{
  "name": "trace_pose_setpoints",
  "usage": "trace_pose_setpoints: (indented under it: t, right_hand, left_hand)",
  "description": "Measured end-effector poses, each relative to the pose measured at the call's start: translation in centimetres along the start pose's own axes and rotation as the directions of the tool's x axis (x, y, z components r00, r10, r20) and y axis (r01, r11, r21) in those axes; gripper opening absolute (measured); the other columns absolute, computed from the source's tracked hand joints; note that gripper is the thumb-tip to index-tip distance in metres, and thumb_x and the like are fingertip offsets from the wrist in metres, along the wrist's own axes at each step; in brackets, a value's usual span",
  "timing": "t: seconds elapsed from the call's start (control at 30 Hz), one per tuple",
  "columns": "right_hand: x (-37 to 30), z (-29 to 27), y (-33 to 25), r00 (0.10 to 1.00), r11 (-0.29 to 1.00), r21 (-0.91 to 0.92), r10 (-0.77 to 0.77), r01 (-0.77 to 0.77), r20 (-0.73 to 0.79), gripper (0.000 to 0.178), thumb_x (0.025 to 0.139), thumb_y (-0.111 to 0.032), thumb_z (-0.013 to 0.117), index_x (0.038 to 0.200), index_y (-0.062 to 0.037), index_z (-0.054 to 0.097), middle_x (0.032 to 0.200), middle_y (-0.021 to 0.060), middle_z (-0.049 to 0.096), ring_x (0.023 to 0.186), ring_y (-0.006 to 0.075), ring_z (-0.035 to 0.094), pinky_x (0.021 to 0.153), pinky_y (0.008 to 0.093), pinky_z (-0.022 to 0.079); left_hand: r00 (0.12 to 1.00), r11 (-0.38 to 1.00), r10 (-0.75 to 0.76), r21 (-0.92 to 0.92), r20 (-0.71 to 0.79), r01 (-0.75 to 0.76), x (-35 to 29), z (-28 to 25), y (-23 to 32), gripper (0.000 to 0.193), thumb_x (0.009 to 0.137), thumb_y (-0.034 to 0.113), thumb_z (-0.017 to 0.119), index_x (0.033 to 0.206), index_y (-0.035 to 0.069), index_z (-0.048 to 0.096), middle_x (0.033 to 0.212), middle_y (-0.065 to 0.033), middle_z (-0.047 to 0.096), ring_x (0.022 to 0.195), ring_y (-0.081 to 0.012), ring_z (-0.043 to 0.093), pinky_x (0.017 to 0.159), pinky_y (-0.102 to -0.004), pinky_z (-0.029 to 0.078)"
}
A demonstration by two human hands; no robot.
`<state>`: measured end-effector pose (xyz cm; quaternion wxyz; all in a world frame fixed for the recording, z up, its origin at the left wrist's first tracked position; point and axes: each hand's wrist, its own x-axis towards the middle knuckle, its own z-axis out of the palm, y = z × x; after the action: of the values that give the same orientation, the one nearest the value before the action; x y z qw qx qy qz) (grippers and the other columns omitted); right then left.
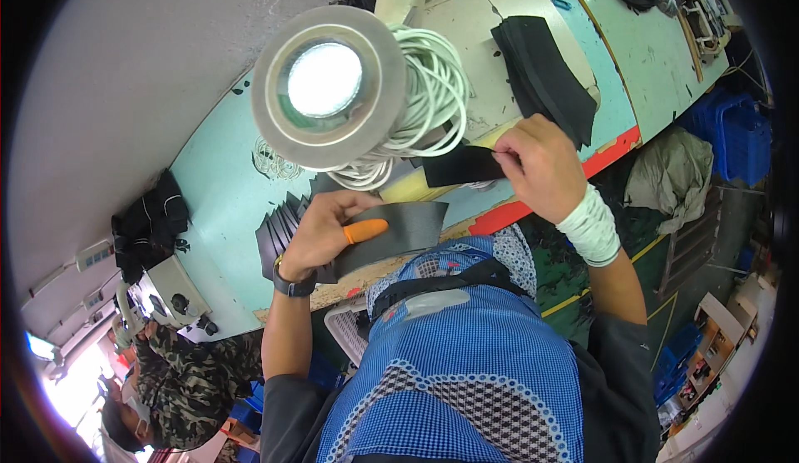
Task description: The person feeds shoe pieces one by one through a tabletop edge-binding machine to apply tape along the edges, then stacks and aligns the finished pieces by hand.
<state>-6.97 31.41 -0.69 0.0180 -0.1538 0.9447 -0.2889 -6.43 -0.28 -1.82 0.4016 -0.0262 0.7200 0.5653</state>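
My left hand [320,230], with an orange finger cot on the thumb, grips a dark grey curved piece of sheet material [408,223] at the table's near edge. Just beyond it, a black strip of material [458,166] lies across a yellow surface. The fingertips of my right hand [541,163] are pinched together at the strip's right end, and a white wrap covers that wrist. Beside my left hand, several dark pieces [275,228] are fanned out on the table. A stack of black curved pieces [545,72] lies beyond my right hand.
A large round ring with a bright centre [325,80] and coiled white cord [437,88] block part of the view above the table [216,163]. Blue crates [741,134] and a grey cloth [670,176] are at the right. Another person in camouflage [191,380] sits at the left by a white machine [171,296].
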Motion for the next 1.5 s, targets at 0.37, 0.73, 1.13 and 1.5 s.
trace_pose_setpoints:
  t: [0.37,0.73,1.13,1.5]
  right_hand:
    - [-1.7,-4.1,-1.4,0.986,0.902,0.431,-0.064,-0.009,0.156,0.024,0.082,0.0,0.067,0.106,0.0013,0.063,0.095,0.0152,0.067,0.081,0.0296,0.067,0.073,0.0353,0.053]
    - [0.8,2.0,-1.7,0.995,0.993,0.073,-0.095,0.093,0.026,0.012,0.082,-0.005,0.063,0.094,-0.0062,0.062,0.1,0.014,0.059,0.099,0.0311,0.056,0.084,0.0399,0.041]
    - [0.3,-2.0,-0.2,0.924,0.984,-0.171,-0.118,0.058,-0.365,0.015,0.078,-0.001,0.07,0.093,-0.0013,0.068,0.085,0.0127,0.068,0.076,0.0302,0.066,0.067,0.0376,0.053]
    - [1.9,2.1,-1.4,0.985,0.991,-0.039,-0.131,0.127,-0.116,0.025,0.075,-0.017,0.075,0.093,-0.0015,0.068,0.073,0.0093,0.063,0.072,0.0316,0.06,0.072,0.0452,0.046]
  left_hand:
    - [0.993,0.998,0.062,0.013,-0.098,-0.061,-1.6,-1.7,-1.3,0.028,0.098,0.018,0.057,0.077,-0.001,0.053,0.067,0.0065,0.043,0.065,-0.0031,0.034,0.056,-0.024,0.03]
    - [0.961,0.913,0.27,0.333,-0.062,-0.235,3.8,1.5,2.2,0.036,0.097,0.023,0.061,0.077,-0.005,0.055,0.063,0.0048,0.045,0.063,-0.0047,0.036,0.053,-0.0267,0.031]
    - [0.988,0.985,-0.145,-0.087,0.045,0.149,-0.4,-1.3,-0.2,0.015,0.095,0.011,0.063,0.084,0.002,0.061,0.07,0.007,0.056,0.062,0.001,0.043,0.055,-0.0181,0.034]
    - [0.991,0.981,0.113,0.164,-0.069,-0.101,3.8,2.9,3.7,0.03,0.099,0.023,0.058,0.08,0.0,0.056,0.063,0.0012,0.055,0.047,-0.0038,0.046,0.044,-0.0205,0.033]
